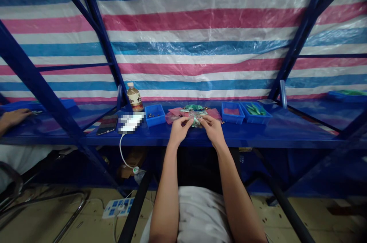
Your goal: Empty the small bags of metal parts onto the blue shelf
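Here we go: left hand point(179, 131) and right hand point(211, 129) pinching a clear plastic bag point(195, 120) between their fingertips, right over the blue bench point(252, 136).

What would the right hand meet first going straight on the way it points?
The right hand points at the clear bag at its fingertips; the left hand's fingers lie just beyond, though depth is unclear.

Everything's shot from a head-worn camera aimed forward and down, with the left hand point(179, 130) and right hand point(212, 130) framed pretty close over a blue steel shelf point(258, 136), and a striped tarp point(183, 36) filling the top of the view.
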`<state>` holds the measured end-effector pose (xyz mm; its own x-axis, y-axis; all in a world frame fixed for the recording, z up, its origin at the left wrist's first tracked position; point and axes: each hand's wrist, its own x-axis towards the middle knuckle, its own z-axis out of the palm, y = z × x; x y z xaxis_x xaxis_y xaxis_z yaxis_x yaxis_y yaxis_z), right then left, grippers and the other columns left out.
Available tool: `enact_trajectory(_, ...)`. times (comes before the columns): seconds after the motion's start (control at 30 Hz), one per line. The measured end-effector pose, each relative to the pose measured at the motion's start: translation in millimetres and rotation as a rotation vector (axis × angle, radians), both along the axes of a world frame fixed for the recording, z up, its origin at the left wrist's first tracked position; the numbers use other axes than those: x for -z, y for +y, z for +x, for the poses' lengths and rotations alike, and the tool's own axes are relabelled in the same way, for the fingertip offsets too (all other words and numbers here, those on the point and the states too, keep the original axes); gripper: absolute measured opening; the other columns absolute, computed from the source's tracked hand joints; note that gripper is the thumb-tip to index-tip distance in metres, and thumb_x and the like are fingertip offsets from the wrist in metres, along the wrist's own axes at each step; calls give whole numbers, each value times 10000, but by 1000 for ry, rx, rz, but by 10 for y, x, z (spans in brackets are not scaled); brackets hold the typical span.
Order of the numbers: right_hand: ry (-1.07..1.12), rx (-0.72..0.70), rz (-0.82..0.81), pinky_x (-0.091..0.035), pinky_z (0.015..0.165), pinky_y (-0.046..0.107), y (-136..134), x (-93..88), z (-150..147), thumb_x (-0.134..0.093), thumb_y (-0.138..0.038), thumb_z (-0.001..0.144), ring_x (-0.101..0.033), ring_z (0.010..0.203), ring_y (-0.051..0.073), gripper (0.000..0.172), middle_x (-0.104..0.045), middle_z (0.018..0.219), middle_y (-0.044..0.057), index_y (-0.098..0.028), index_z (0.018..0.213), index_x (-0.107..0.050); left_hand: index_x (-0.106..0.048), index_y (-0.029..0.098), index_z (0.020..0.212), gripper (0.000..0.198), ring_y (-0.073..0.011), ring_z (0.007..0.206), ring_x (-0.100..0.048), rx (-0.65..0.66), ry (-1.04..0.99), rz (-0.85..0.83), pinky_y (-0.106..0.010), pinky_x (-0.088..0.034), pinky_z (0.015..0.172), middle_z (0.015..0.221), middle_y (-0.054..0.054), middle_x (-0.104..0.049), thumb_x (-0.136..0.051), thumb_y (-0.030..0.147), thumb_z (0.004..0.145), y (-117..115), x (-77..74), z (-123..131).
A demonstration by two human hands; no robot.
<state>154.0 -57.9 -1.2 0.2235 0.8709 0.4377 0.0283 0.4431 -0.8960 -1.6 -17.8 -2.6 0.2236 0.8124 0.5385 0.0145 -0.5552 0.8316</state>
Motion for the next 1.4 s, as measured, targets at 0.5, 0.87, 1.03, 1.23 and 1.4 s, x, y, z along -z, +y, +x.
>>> enact_trajectory(0.5, -102, -57, -11, -459, 624, 281, -42, -9, -41, -705, -519, 776, -586, 708, 184, 389, -689, 810, 45, -158, 921, -688, -707, 130, 871, 329, -174, 723, -595, 24, 59, 30, -270, -449, 685, 802, -53, -688, -648, 454, 862, -25, -18, 13)
enact_trajectory(0.87, -85, -27, 10, -478, 696, 313, -8, 18, -4, -660, -522, 815, -601, 705, 190, 372, -689, 779, 50, -155, 871, -680, -691, 145, 838, 379, -137, 612, -536, 13, -39, -71, -244, -415, 589, 690, -20, -639, -628, 518, 862, -46, -47, 34)
enact_trajectory(1.03, -33, -42, 34, -504, 740, 315, 16, 16, -12, -744, -540, 731, -608, 745, 188, 383, -662, 784, 31, -196, 817, -598, -713, 131, 896, 383, -167, 677, -599, 70, -31, -81, -268, -463, 642, 775, -55, -694, -686, 505, 817, -50, -56, 36)
enact_trajectory(1.23, -87, -13, 8, -479, 698, 291, 3, 19, 5, -657, -575, 796, -591, 737, 188, 388, -649, 750, 22, -188, 808, -637, -715, 126, 900, 337, -168, 682, -603, 65, 13, -64, -263, -454, 635, 743, -44, -681, -717, 449, 803, -17, -29, 11)
enact_trajectory(1.4, -83, 0, -3, -473, 645, 295, 15, 23, 39, -553, -611, 863, -569, 659, 177, 447, -630, 686, 13, -186, 776, -659, -691, 125, 787, 320, -154, 642, -586, 28, -26, -60, -260, -446, 636, 681, -30, -657, -707, 444, 812, -4, -23, -3)
